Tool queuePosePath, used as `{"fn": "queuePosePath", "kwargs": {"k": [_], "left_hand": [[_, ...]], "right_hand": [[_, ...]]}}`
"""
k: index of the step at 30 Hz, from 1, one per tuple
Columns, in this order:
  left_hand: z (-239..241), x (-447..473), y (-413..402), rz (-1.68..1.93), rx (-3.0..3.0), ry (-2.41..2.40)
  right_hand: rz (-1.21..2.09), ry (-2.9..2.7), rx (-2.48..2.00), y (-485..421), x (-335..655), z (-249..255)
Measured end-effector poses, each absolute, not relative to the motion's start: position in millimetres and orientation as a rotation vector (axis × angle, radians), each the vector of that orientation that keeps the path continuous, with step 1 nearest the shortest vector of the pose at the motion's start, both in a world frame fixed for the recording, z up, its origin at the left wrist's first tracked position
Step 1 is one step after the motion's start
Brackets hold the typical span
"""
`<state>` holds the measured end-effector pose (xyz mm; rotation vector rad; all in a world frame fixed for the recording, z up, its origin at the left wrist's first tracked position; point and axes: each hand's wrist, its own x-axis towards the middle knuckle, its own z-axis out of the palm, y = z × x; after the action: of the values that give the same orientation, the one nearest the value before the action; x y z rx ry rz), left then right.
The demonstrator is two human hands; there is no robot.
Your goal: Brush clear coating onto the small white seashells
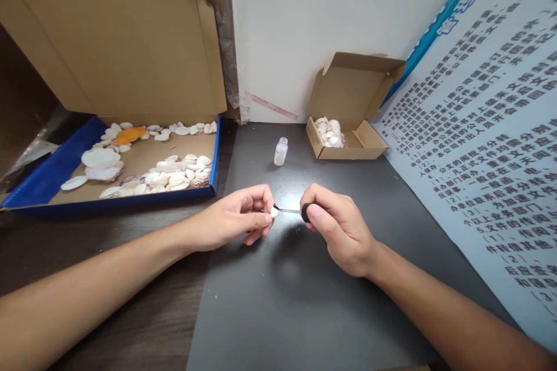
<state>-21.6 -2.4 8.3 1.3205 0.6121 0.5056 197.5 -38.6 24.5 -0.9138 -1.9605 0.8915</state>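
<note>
Between the thumb and fingers of my left hand [246, 214] is a small white seashell [274, 213], held above the dark grey mat [270, 307]. My right hand [339, 226] grips the round black cap of a brush applicator [305, 213]. Its thin stem points left, and the dark tip meets the shell or lies right at its edge. Beyond the hands a small clear bottle [281, 152] with whitish contents stands upright, its neck uncapped.
At left, an open blue-sided cardboard box [213, 171] holds many white shells and an orange one [129, 135]. A smaller open carton [348, 153] with shells stands at back right. A printed sheet [478, 127] slants along the right side, and a white panel [304, 23] rises behind.
</note>
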Motion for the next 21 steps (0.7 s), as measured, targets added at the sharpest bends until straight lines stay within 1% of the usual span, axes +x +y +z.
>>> {"fn": "queuePosePath", "kwargs": {"k": [21], "left_hand": [[7.3,-21.3,-2.8,0.508,1.303,0.635]], "right_hand": [[0.904,-1.97,-0.909,-38.5,197.4,25.5]]}}
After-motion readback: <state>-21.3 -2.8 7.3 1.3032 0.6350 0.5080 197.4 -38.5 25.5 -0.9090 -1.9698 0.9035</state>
